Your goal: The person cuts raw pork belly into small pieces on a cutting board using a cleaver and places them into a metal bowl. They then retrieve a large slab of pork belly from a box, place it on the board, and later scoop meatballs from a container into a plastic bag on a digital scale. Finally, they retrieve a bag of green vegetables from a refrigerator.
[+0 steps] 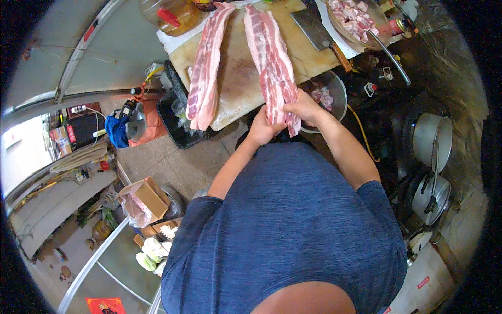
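Note:
A long slab of raw pork belly (270, 51) lies lengthwise on the cutting board (239, 90), its near end overhanging the front edge. My left hand (264, 127) grips that near end from the left, while my right hand (304, 108) holds it from the right, thumb on top. To the left, a second pork belly strip (208, 70) lies on the board with its near end at the edge. A cleaver (311, 29) with a wooden handle (340, 57) rests on the board's right side, handle pointing towards me.
A bowl of cut meat pieces (353, 17) with a metal-handled utensil (390, 59) stands at the back right. Below the board's right edge sits a round container (341, 90) with meat scraps. A black bin (176, 121) is at the left; pots (431, 137) are at the right.

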Available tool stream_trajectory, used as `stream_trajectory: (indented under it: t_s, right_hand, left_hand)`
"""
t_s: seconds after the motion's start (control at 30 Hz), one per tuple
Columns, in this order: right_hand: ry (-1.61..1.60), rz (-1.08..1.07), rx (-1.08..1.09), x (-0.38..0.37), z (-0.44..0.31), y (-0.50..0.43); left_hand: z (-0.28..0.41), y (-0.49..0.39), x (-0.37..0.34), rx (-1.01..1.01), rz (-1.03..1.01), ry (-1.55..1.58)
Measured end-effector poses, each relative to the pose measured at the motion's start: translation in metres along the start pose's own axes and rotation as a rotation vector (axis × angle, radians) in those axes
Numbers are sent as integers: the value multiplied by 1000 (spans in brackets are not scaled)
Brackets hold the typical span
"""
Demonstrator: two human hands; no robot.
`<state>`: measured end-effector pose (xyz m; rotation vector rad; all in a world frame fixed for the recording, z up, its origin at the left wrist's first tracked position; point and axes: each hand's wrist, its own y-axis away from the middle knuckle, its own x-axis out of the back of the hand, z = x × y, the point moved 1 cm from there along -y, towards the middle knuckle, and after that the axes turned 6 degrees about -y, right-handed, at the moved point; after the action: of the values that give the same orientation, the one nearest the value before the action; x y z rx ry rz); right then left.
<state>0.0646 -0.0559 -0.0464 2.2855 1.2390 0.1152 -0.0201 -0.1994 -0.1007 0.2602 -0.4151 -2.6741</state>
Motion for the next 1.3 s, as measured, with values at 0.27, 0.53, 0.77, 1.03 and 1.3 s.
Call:
stream_trajectory:
  t_s: [0.27, 0.53, 0.77, 1.03, 1.3]
  right_hand:
    - [361, 7, -1, 4, 13, -3]
    - [201, -22, -6, 2, 24, -5]
    - [111, -33, -47, -4, 35, -2]
    - [80, -51, -35, -16, 30, 14]
    - [85, -11, -100, -18, 7, 35]
  left_hand:
    - [26, 8, -11, 97, 188, -627]
    - [41, 15, -14, 70, 164, -696]
    - [40, 25, -9, 165, 138, -774]
    - [19, 31, -5, 209, 156, -828]
    - [23, 36, -8, 237, 121, -854]
